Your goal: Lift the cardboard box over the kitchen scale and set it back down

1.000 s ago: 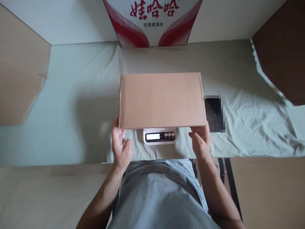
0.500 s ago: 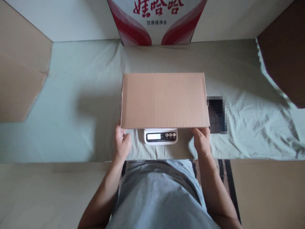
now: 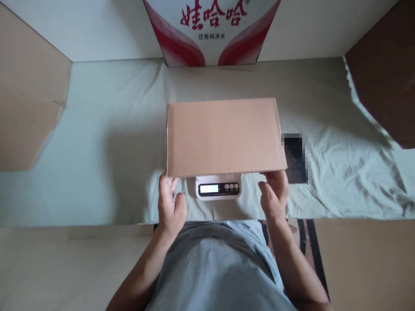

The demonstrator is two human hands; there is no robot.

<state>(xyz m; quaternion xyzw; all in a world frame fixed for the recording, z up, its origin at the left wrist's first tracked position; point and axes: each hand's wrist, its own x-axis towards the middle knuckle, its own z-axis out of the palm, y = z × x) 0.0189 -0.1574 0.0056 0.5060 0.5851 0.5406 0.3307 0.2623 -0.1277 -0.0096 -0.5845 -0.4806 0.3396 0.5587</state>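
Observation:
A closed brown cardboard box sits above a white digital scale, turned very slightly askew. Only the scale's front shows, with a lit display and round buttons; its platform is mostly hidden under the box. At the box's front left corner is my left hand, its fingers reaching under the bottom edge and the thumb held off the cardboard. My right hand supports the front right corner likewise, fingers beneath and thumb apart. The fingertips of both hands are hidden by the box.
A dark flat object, partly pixelated, lies right of the box. Green-grey cloth covers the table. A white and red printed carton stands at the back. Brown cardboard panels stand at the left and right.
The box has turned slightly, its front right corner shifting away from me. Both thumbs have spread away from the front edge, while the fingers stay under it. The camera view has shifted a little.

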